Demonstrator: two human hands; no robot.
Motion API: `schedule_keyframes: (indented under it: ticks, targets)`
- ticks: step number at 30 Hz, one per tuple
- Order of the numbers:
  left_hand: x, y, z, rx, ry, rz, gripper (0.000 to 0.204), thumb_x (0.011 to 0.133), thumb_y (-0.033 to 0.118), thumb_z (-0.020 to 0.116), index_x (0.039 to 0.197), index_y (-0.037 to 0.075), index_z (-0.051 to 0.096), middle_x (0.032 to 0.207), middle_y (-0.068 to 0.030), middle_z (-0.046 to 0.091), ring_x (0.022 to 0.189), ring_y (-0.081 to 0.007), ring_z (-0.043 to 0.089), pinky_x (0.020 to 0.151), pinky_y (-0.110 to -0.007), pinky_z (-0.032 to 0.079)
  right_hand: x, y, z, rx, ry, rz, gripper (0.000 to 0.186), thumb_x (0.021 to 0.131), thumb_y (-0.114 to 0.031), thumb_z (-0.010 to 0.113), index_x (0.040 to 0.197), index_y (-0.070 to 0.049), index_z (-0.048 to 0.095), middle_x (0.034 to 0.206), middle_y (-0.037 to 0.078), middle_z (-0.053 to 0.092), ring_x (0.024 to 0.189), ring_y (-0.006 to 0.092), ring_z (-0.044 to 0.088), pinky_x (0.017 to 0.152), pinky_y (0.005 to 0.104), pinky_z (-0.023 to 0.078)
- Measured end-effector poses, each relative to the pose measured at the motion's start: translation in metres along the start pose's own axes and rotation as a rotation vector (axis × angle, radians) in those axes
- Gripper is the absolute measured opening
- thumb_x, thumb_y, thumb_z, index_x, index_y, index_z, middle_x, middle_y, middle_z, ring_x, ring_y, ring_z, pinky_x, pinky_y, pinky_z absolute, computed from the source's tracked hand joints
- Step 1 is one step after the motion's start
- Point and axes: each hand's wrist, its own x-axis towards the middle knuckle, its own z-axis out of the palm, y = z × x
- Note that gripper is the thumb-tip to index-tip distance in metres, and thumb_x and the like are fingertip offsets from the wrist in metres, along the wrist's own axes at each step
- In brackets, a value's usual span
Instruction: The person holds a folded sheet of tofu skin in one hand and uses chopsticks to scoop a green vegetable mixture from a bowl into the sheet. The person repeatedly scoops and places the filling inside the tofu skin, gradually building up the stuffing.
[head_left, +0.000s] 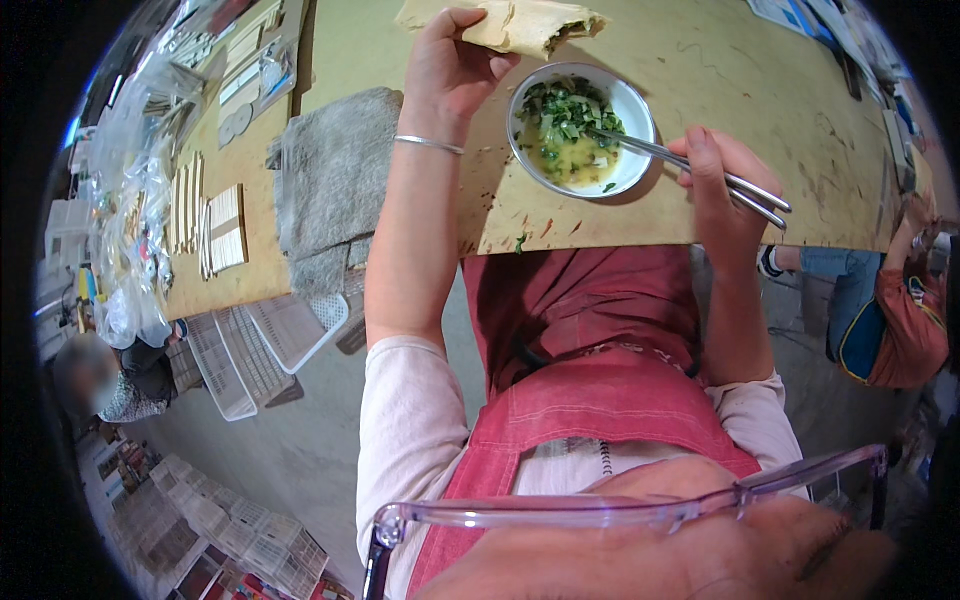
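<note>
My left hand [457, 75] is closed around a folded flatbread [515, 24] above the table's far side. The bread's right end is ragged and shows a dark green filling. Just below it on the table stands a white bowl [633, 110] with yellowish broth and chopped leafy greens [572, 108]. My right hand [728, 190], right of the bowl, grips a pair of metal chopsticks [655, 149]. Their tips reach over the rim into the greens. A few green and reddish bits lie near the table edge, below the bowl.
A folded grey towel [340, 175] lies left of my left forearm. Wooden strips [228, 228] and clear plastic bags [130, 215] are farther left. White plastic baskets [235, 355] stand below the table. One person [140, 380] is at far left, another [895, 320] at right.
</note>
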Motion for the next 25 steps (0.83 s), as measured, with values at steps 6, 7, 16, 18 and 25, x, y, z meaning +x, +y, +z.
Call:
schedule_keyframes:
  ticks: [6, 7, 16, 18, 25]
  targets:
    - [0.0, 0.002, -0.006, -0.011, -0.019, -0.017, 0.032, 0.089, 0.021, 0.055, 0.114, 0.001, 0.056, 0.101, -0.0122, 0.068, 0.084, -0.0244, 0.068, 0.055, -0.031, 0.053, -0.001, -0.005, -0.008, 0.05, -0.068, 0.109, 0.03, 0.095, -0.021, 0.062, 0.078, 0.003, 0.069, 0.059, 0.004, 0.055, 0.055, 0.0102, 0.049, 0.053, 0.0258, 0.039]
    - [0.0, 0.002, -0.006, -0.007, -0.01, -0.013, 0.032, 0.089, 0.021, 0.055, 0.114, 0.001, 0.056, 0.1, -0.0122, 0.068, 0.084, -0.0244, 0.068, 0.055, -0.031, 0.053, -0.002, -0.006, -0.01, 0.063, -0.075, 0.132, 0.031, 0.095, -0.022, 0.062, 0.078, 0.003, 0.069, 0.06, 0.004, 0.055, 0.055, 0.0103, 0.049, 0.054, 0.026, 0.039]
    - [0.0, 0.001, -0.002, -0.007, -0.052, -0.001, 0.032, 0.089, 0.021, 0.055, 0.113, 0.001, 0.057, 0.099, -0.0121, 0.068, 0.08, -0.0239, 0.067, 0.052, -0.03, 0.053, -0.001, -0.009, -0.01, 0.081, -0.14, 0.085, 0.033, 0.095, -0.023, 0.062, 0.077, 0.004, 0.068, 0.06, 0.004, 0.057, 0.057, 0.0103, 0.05, 0.054, 0.026, 0.04]
    - [-0.001, 0.001, 0.0, -0.009, -0.037, -0.015, 0.032, 0.089, 0.021, 0.054, 0.114, 0.001, 0.057, 0.099, -0.0121, 0.068, 0.079, -0.0238, 0.067, 0.052, -0.029, 0.053, 0.002, -0.007, -0.005, 0.091, -0.107, 0.045, 0.033, 0.095, -0.022, 0.062, 0.076, 0.004, 0.068, 0.06, 0.004, 0.057, 0.056, 0.0103, 0.05, 0.054, 0.026, 0.039]
    - [-0.001, 0.002, -0.004, -0.001, -0.034, -0.007, 0.034, 0.088, 0.022, 0.055, 0.115, 0.001, 0.057, 0.099, -0.0122, 0.068, 0.079, -0.0239, 0.067, 0.052, -0.03, 0.053, 0.002, -0.008, -0.014, 0.111, -0.219, 0.118, 0.032, 0.095, -0.025, 0.063, 0.08, 0.002, 0.07, 0.066, 0.004, 0.062, 0.061, 0.0107, 0.052, 0.057, 0.0258, 0.042]
